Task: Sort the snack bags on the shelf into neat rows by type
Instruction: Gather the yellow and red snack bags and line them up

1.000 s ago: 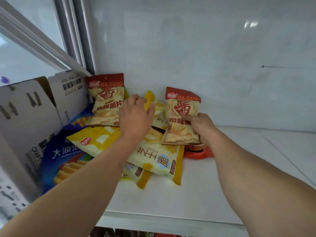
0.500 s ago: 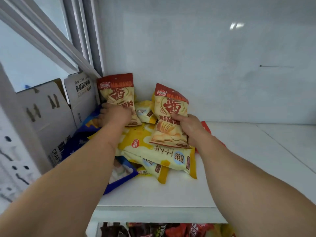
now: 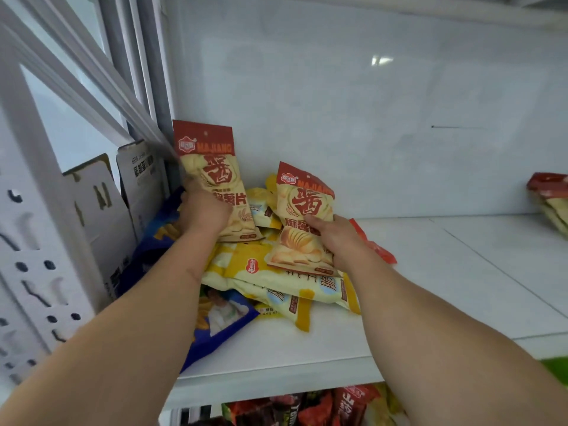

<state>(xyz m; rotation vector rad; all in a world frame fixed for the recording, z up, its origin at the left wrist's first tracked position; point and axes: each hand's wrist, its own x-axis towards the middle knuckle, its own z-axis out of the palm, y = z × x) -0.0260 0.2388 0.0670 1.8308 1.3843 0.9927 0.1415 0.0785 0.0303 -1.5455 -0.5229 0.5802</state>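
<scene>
Snack bags lie heaped on a white shelf (image 3: 430,287), mostly between and beneath the two hands. Largest, under the left forearm, is a blue bag (image 3: 221,321) bearing a printed figure; its lettering is hidden. Below the right hand (image 3: 339,241) lie overlapping yellow bags (image 3: 276,272) with a round red logo and large Chinese characters, partly covered. The left hand (image 3: 204,210) grips the lower left of an upright red-topped bag (image 3: 215,182) printed "MAJIANG" over a large red character. The right hand pinches a matching bag (image 3: 302,219), tilted on the yellow bags, thumb across its front. Behind that hand's wrist lies a red-orange packet (image 3: 373,245). Left of the left hand stand cardboard flaps (image 3: 138,179) with unreadable print.
</scene>
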